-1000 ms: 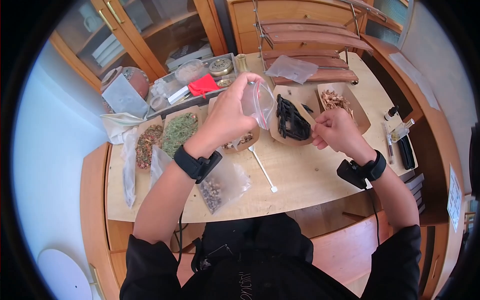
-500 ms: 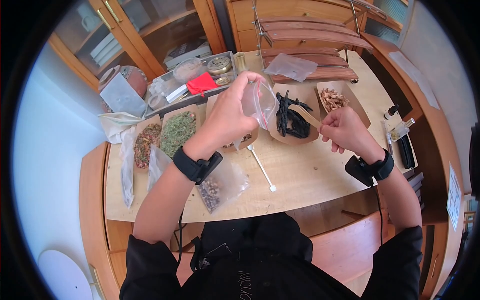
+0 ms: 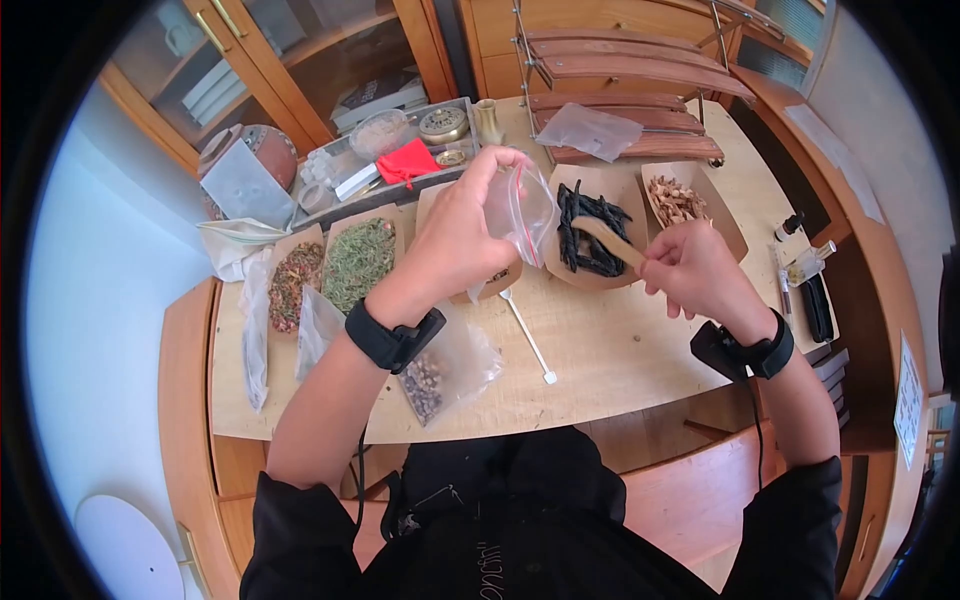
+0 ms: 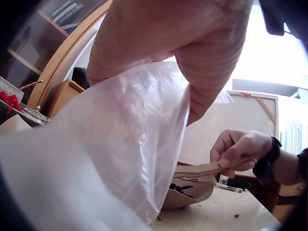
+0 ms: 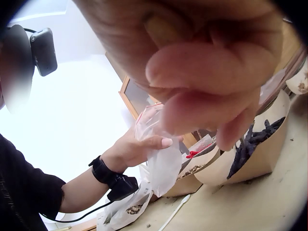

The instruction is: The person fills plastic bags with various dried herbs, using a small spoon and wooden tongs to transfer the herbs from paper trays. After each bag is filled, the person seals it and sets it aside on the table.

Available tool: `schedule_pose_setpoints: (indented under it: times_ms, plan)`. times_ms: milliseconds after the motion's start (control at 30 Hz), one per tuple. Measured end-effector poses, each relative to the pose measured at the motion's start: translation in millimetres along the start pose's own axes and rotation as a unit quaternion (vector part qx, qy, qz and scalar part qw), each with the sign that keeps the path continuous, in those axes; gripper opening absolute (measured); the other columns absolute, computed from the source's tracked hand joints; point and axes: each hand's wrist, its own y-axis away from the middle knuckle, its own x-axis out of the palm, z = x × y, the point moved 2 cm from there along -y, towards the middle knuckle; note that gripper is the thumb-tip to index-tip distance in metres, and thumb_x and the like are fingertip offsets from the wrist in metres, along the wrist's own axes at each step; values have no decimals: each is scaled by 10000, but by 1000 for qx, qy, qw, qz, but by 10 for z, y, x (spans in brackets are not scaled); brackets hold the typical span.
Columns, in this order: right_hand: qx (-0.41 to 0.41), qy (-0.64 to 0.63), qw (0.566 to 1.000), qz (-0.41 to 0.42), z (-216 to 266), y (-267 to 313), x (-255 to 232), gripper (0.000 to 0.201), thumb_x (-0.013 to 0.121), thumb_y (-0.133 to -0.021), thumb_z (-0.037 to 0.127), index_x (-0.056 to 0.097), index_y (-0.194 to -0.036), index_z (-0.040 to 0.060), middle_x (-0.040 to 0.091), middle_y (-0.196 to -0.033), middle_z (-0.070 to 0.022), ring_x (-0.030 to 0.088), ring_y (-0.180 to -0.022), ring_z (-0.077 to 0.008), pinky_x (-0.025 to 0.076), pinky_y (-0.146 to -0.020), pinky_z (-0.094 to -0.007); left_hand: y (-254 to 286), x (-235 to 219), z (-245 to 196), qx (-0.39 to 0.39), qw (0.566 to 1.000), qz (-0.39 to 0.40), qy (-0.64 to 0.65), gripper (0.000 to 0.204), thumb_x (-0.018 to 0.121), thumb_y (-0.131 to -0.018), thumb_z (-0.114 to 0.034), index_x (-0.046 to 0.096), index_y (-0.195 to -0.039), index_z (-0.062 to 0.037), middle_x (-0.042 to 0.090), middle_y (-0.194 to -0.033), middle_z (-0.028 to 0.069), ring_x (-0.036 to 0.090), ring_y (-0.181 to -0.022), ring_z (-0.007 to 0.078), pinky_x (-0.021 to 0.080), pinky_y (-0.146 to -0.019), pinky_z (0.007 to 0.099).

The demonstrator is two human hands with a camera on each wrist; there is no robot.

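Note:
My left hand (image 3: pixel 455 235) holds up a clear zip bag (image 3: pixel 525 215) with a red seal line, its mouth parted and facing right. In the left wrist view the bag (image 4: pixel 130 130) hangs below the fingers, its film pale and crumpled. My right hand (image 3: pixel 690 265) pinches the end of light wooden tongs (image 3: pixel 612 242). The tongs' far end lies over black dried sticks (image 3: pixel 590 225) in a brown paper tray (image 3: pixel 585 282). From the left wrist, the tongs (image 4: pixel 197 170) slope close above that tray's rim.
Paper trays hold pale chips (image 3: pixel 677 200), green herb (image 3: pixel 360 262) and reddish dried flowers (image 3: pixel 296 285). A white spoon (image 3: pixel 530 340) and a bag of dark round pieces (image 3: pixel 430 385) lie in front. Behind stand a wooden rack (image 3: pixel 620 60) and a grey tray (image 3: pixel 400 190). Small bottles (image 3: pixel 810 262) sit at right.
My right hand first drew back to the right, and the tongs now show broader, their tip over the middle of the black sticks. Some sticks have shifted. The left hand holds the bag nearly still.

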Motion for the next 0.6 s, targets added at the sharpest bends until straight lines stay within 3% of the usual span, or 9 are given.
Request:
schedule_pose_setpoints:
  times_ms: [67,100,300,367,600]
  plan:
    - [-15,1,1000,-13,-1,-111,-47,168,601,-801,71,642,-752,-85,627,-603,-87,592,-431,-117,442,-350,-241,-3,3,14,34,999,-19,-14,570,695,-652,3,468,-1161,-115,632,-971,98,639,-912,252,476,-789,334]
    - [-28,2,999,-28,-7,-179,-81,143,601,-806,59,633,-777,-77,629,-615,-85,570,-411,-108,410,-326,-233,-7,10,0,34,999,-17,-14,570,695,-652,3,468,-1161,-115,632,-971,98,639,-912,252,476,-789,334]
    - [-12,-22,1000,4,-90,-522,-110,168,619,-789,79,641,-670,-38,616,-589,-58,534,-400,-96,395,-348,-235,-14,4,-37,28,999,-21,-5,586,660,-633,29,467,-1167,-119,621,-957,81,622,-897,245,471,-790,322]
    - [-3,-19,1000,11,-57,-549,-121,171,616,-793,80,645,-673,-38,618,-590,-60,534,-400,-94,389,-343,-231,-8,1,-54,15,1000,4,3,589,707,-671,24,477,-1193,-125,573,-1009,39,563,-921,151,466,-839,313]
    - [2,-28,999,33,-63,-619,-170,179,605,-813,79,661,-707,-53,629,-599,-75,531,-394,-91,363,-319,-216,-21,13,-47,3,1000,9,2,581,712,-678,15,476,-1191,-124,565,-1004,36,558,-925,150,465,-841,315]
